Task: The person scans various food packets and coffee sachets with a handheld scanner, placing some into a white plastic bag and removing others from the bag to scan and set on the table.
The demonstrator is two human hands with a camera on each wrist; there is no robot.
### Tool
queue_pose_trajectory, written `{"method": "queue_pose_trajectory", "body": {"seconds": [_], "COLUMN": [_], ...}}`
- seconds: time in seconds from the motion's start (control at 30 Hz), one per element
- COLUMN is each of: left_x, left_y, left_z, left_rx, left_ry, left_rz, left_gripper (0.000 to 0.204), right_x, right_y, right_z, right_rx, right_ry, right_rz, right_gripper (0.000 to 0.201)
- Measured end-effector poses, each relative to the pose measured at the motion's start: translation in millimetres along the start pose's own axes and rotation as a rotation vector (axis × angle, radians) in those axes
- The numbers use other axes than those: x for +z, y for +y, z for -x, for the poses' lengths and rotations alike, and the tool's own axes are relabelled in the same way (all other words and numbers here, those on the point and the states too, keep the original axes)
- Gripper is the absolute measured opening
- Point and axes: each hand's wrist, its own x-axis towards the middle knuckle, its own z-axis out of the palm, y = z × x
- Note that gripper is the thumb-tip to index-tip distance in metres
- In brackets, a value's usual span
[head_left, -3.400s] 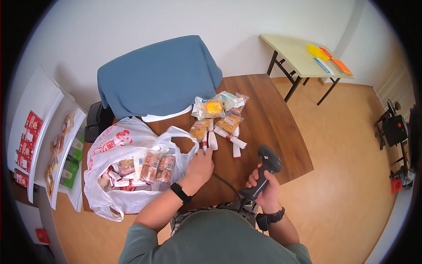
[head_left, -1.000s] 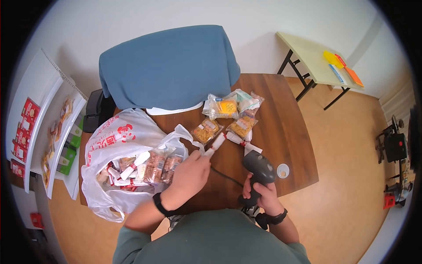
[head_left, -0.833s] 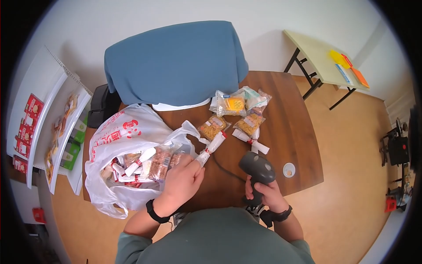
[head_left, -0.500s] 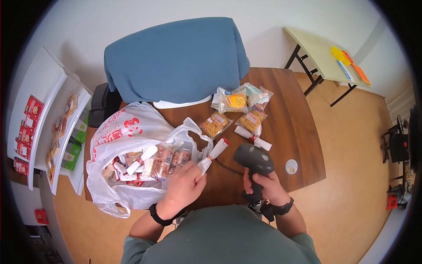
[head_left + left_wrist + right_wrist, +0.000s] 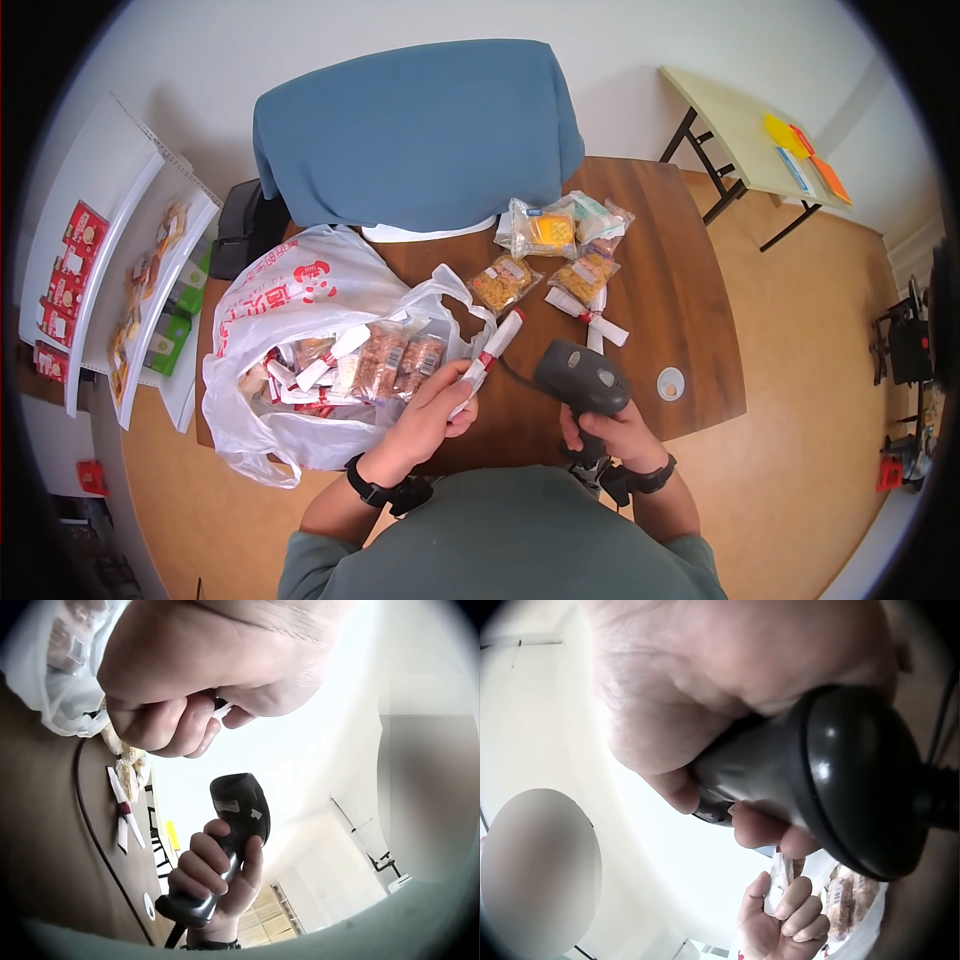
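In the head view my left hand (image 5: 432, 412) pinches a slim white stick packet (image 5: 498, 340) with a red band, its far end tilted up and to the right. My right hand (image 5: 622, 436) grips a black barcode scanner (image 5: 580, 378) by its handle, the head of the scanner turned left, a short gap from the packet. The left wrist view shows the scanner (image 5: 241, 810) upright in the right fist, its cord trailing over the table. In the right wrist view the scanner's handle (image 5: 765, 769) covers much of the scene, with the left hand (image 5: 784, 919) beyond it.
A white plastic bag (image 5: 330, 275) lies open at the left, with packaged snacks (image 5: 380, 362) inside. Several bagged snacks (image 5: 545, 232) and white stick packets (image 5: 600, 328) sit further back on the brown table (image 5: 690, 310). A blue cloth (image 5: 420, 135) drapes something behind them; shelves (image 5: 150, 290) stand left.
My left hand has picked up a stick packet from the table, drawn it back beside the bag and turned palm-up. The scanner has swung from pointing up and away to facing left.
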Motion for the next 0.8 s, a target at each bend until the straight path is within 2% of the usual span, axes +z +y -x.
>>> {"method": "queue_pose_trajectory", "body": {"seconds": [0.1, 0.17, 0.23, 0.3, 0.33, 0.37, 0.43, 0.5, 0.57, 0.6, 0.67, 0.7, 0.77, 0.8], "left_x": [0, -2, -6, -14, -22, -31, -41, -46, -58, -66, -77, -77, -65, -54], "left_y": [1, -3, -5, -9, -14, -16, -15, -6, 1, 4, 11, 12, 23, 23], "left_z": [4, 8, 18, 26, 28, 33, 42, 52, 58, 59, 54, 53, 53, 50], "left_rx": [-0.017, 0.066, 0.089, 0.291, 0.309, 0.307, 0.466, 0.468, 0.313, 0.316, 0.399, 0.412, 0.600, 0.696], "left_ry": [-0.034, -0.027, 0.060, 0.293, 0.457, 0.464, 0.726, 0.797, 0.952, 0.945, 1.294, 1.279, 1.193, 1.060], "left_rz": [-0.018, -0.062, -0.025, -0.433, -0.566, -0.566, -1.194, -1.254, -1.445, -1.440, -1.761, -1.755, -1.663, -1.601], "left_gripper": [0.032, 0.032, 0.031, 0.029, 0.031, 0.031, 0.038, 0.046, 0.047, 0.047, 0.045, 0.045, 0.046, 0.039], "right_x": [2, 4, 0, -5, -3, -2, 0, 0, -1, -3, -4, -2, -1, -2], "right_y": [0, 1, 5, 10, 10, 10, 10, 12, 14, 15, 14, 12, 13, 16], "right_z": [1, 3, 1, -1, -2, -3, -5, -8, -11, -12, -12, -12, -9, -7], "right_rx": [0.022, 0.009, -0.003, -0.050, -0.044, -0.039, -0.018, -0.011, -0.005, 0.002, 0.000, -0.018, -0.043, -0.087], "right_ry": [0.015, 0.009, 0.000, -0.027, -0.009, -0.014, 0.024, 0.014, 0.013, -0.002, 0.001, 0.000, 0.015, 0.033], "right_rz": [0.025, 0.006, -0.016, -0.065, -0.065, -0.068, -0.080, -0.079, -0.074, -0.068, -0.054, -0.074, -0.089, -0.126], "right_gripper": [0.042, 0.043, 0.044, 0.037, 0.038, 0.038, 0.037, 0.037, 0.037, 0.042, 0.047, 0.042, 0.037, 0.037]}}
